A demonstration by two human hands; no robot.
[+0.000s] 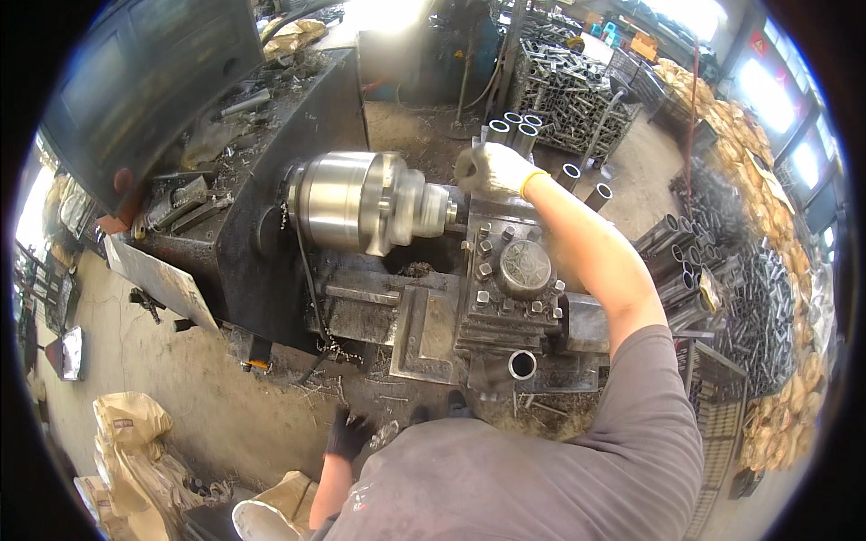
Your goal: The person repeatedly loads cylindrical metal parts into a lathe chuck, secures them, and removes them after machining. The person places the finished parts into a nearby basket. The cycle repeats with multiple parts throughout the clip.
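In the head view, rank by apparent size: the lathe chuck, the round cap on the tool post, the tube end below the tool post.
1. Lathe chuck, clearly largest.
2. Round cap on the tool post.
3. Tube end, smallest, though it lies nearer the camera.

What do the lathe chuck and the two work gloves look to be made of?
Lathe chuck: bright machined metal, probably steel, with a glossy sheen. Right hand glove: whitish knit fabric with a yellow cuff band. Left hand glove: dark, matte, perhaps coated fabric; too small to tell.

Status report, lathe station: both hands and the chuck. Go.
Right hand, white glove, at the chuck nose; grip unclear. Left hand, black glove, low by the lathe base. Tool post close beside chuck.
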